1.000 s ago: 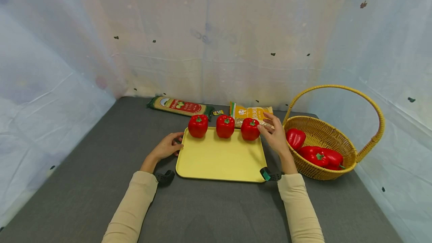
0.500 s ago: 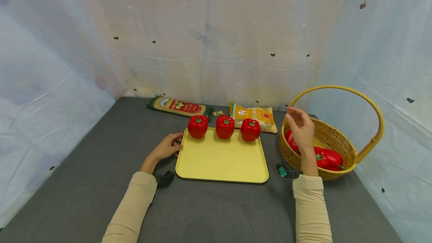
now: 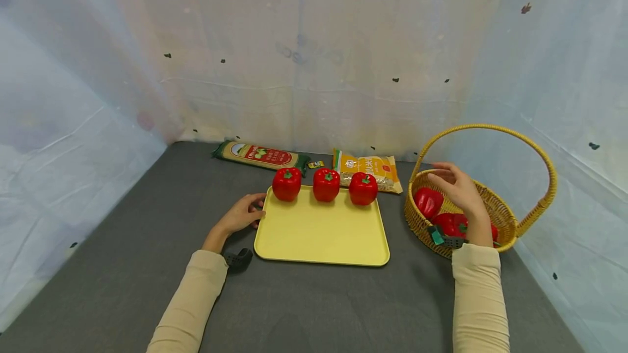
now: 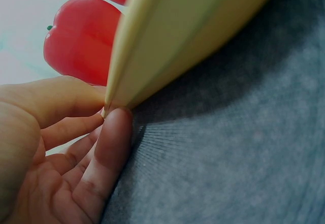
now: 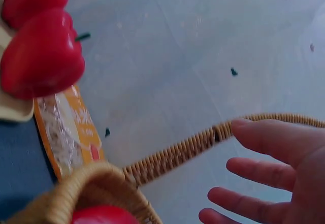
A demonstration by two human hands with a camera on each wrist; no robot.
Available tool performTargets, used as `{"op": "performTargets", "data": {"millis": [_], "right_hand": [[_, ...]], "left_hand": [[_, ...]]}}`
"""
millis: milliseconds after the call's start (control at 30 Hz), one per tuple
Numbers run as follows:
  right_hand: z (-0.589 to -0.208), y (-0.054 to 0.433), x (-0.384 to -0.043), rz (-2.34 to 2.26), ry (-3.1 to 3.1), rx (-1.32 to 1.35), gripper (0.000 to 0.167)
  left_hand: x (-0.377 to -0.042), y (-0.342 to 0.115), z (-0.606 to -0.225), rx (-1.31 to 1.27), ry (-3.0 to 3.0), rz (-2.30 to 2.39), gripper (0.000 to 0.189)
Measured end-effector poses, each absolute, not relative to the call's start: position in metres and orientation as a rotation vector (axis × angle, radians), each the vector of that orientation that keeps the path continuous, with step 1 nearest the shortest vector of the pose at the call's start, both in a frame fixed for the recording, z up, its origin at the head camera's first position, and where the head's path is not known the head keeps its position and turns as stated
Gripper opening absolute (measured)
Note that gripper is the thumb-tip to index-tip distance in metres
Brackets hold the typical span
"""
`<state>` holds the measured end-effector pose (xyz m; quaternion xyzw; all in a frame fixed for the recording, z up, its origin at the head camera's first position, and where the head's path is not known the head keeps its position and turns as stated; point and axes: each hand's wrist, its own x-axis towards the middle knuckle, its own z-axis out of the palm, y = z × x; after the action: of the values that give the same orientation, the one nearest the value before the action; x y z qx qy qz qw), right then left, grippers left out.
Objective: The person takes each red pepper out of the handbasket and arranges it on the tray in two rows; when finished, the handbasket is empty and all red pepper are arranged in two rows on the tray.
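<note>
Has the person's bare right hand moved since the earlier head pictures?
Yes, to the right: judged against the yellow rectangular tray, the right hand has gone from beside the tray's rightmost red pepper to over the yellow woven basket.

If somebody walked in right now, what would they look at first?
Probably the three bright red peppers lined up along the far edge of the yellow tray. Next might be the woven basket to the tray's right, with its tall looped handle and more red peppers inside. The right hand hovers over that basket, while the left hand pinches the tray's left edge.
</note>
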<state>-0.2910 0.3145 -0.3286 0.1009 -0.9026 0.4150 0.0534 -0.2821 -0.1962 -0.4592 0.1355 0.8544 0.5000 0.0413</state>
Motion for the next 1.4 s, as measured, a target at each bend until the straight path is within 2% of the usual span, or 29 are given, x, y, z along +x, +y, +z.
{"op": "performTargets", "data": {"millis": [300, 800, 1000, 1267, 1400], "right_hand": [[-0.331, 0.336, -0.306, 1.273, -2.841, 0.236, 0.070], [-0.366, 0.350, -0.318, 1.369, -2.909, 0.120, 0.077], [-0.370, 0.353, -0.321, 1.210, -2.978, 0.093, 0.078], [-0.370, 0.352, -0.320, 1.013, -3.186, 0.044, 0.089], [-0.371, 0.353, -0.320, 1.028, -3.219, 0.083, 0.083]], "left_hand": [[-0.281, -0.196, -0.457, 0.414, 2.608, 1.539, 0.053], [-0.284, -0.197, -0.462, 0.412, 2.582, 1.559, 0.054], [-0.283, -0.197, -0.460, 0.417, 2.589, 1.561, 0.054], [-0.283, -0.197, -0.459, 0.425, 2.599, 1.541, 0.054], [-0.284, -0.197, -0.462, 0.420, 2.600, 1.533, 0.054]]}}
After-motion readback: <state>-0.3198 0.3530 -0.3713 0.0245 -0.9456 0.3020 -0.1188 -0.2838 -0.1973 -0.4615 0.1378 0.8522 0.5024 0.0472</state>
